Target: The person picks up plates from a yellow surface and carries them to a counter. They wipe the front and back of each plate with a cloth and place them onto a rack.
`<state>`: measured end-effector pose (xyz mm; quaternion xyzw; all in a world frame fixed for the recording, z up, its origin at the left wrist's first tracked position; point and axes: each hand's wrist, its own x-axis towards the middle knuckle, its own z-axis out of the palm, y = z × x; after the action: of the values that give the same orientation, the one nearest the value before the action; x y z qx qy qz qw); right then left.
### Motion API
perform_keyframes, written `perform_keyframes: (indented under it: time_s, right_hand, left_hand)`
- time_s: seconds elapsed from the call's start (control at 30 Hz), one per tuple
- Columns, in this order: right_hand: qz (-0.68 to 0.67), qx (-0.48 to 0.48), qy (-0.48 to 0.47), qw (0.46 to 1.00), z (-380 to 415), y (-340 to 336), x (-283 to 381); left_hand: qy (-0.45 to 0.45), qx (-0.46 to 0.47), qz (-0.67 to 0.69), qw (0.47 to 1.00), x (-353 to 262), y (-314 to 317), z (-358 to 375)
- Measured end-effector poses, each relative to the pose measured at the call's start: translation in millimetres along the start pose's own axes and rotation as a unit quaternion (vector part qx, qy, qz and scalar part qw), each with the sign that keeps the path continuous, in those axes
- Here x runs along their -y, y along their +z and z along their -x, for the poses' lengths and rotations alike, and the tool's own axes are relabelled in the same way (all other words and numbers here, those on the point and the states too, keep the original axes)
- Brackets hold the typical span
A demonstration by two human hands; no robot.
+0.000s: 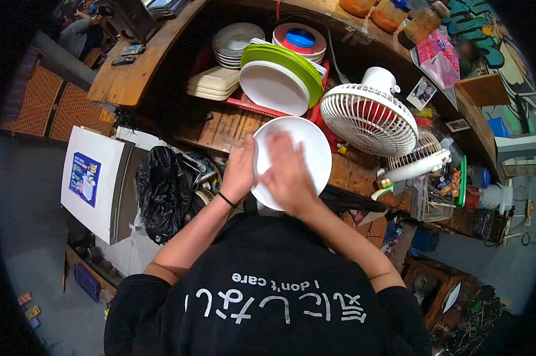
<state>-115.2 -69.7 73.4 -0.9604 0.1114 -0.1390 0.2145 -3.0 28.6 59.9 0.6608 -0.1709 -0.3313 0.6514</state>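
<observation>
A round white plate (315, 155) is held tilted in front of my chest. My left hand (239, 170) grips its left rim, thumb along the edge and the other fingers out of sight behind it. Over the plate's face lies my right hand (289, 177), its fingers smeared by motion. Whether anything is under those fingers I cannot make out. Just beyond, a red rack (257, 107) holds a large white plate (274, 89) and green plates (312, 66) standing on edge. Cream trays (213, 82) are stacked to the left of the rack.
A white fan (369, 118) stands close on the right, with another fan part (416, 160) beside it. Metal plates (237, 40) and bowls (300, 40) stand behind on the wooden counter (214, 127). A black plastic bag (161, 193) and white box (93, 184) are at left.
</observation>
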Motion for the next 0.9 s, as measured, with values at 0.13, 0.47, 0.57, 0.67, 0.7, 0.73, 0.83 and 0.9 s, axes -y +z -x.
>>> perform_keyframes:
  time_s: [0.13,0.47,0.57,0.67,0.7,0.73,0.83,0.9]
  right_hand:
    - [-0.033,0.114,-0.138,0.983,25.3,-15.3,6.0]
    - [-0.038,0.055,-0.034,0.997,11.7,11.1,5.5]
    - [-0.048,0.094,-0.072,0.992,17.0,10.4,10.8]
    - [-0.033,0.120,-0.062,0.990,14.3,3.0,9.6]
    - [-0.006,0.126,-0.034,0.991,10.0,0.6,8.1]
    - [0.027,0.099,-0.007,0.995,6.3,1.5,4.4]
    - [0.083,0.042,0.073,0.993,-4.5,7.4,-16.4]
    - [0.096,0.041,0.104,0.989,-6.5,-4.8,-28.4]
  left_hand:
    - [-0.074,0.009,0.026,0.997,-0.5,-8.0,-1.0]
    - [0.005,-0.003,-0.138,0.990,31.3,-3.5,-7.6]
    - [-0.161,0.029,0.093,0.982,12.4,-2.3,-3.2]
    - [-0.107,0.014,0.044,0.993,8.1,5.4,6.6]
    - [-0.031,0.004,-0.057,0.998,14.5,5.1,5.5]
    - [-0.053,0.048,-0.120,0.990,31.5,-5.1,-4.1]
    - [-0.072,0.057,-0.139,0.986,30.2,-12.1,-0.3]
    - [-0.038,0.035,-0.144,0.988,10.3,-16.3,2.1]
